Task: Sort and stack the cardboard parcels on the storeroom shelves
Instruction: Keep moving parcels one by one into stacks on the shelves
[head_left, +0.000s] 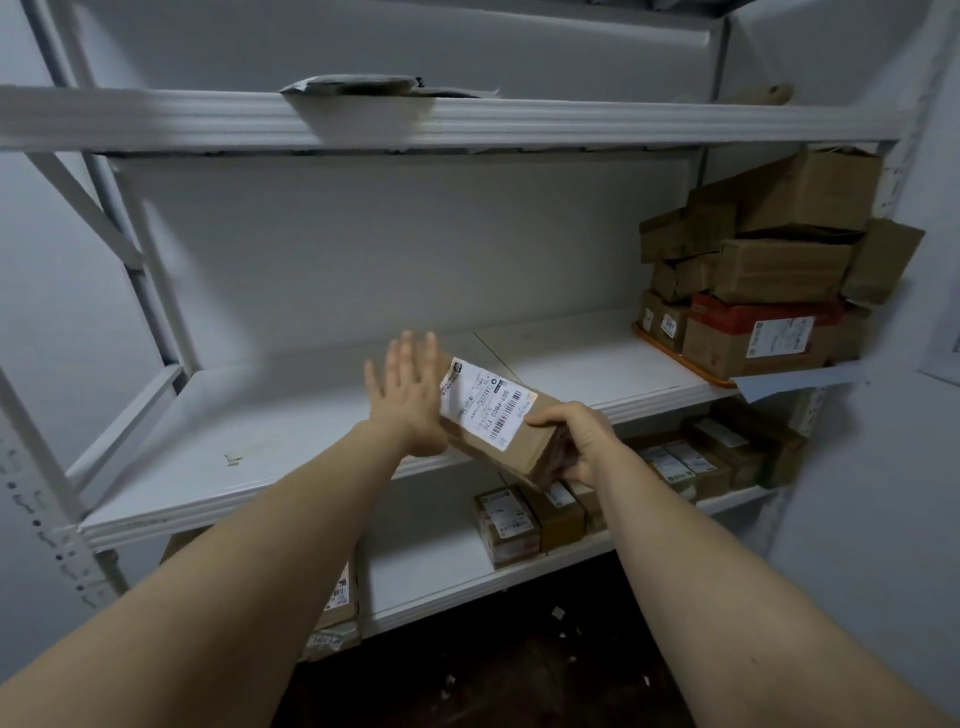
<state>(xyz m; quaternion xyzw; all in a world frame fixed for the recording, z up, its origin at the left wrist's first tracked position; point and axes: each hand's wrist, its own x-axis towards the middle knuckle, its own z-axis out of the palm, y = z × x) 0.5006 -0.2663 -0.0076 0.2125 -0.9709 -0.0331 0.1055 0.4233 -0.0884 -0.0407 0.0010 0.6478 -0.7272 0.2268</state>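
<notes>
A long brown cardboard parcel (524, 439) with a white shipping label is held tilted over the front edge of the white middle shelf (270, 441). My right hand (574, 434) grips its near end, fingers curled over the top. My left hand (408, 395) is flat with straight fingers against the parcel's left side. A pile of brown parcels (779, 244) is stacked at the right end of the middle shelf, on top of a red-topped box (753, 335).
The lower shelf (447, 577) carries a row of labelled small boxes (530, 514) and more to the right (711, 462). A flat grey mailer (353, 85) lies on the top shelf. Two labelled parcels (337, 613) stand at the lower left. The dark floor has scraps.
</notes>
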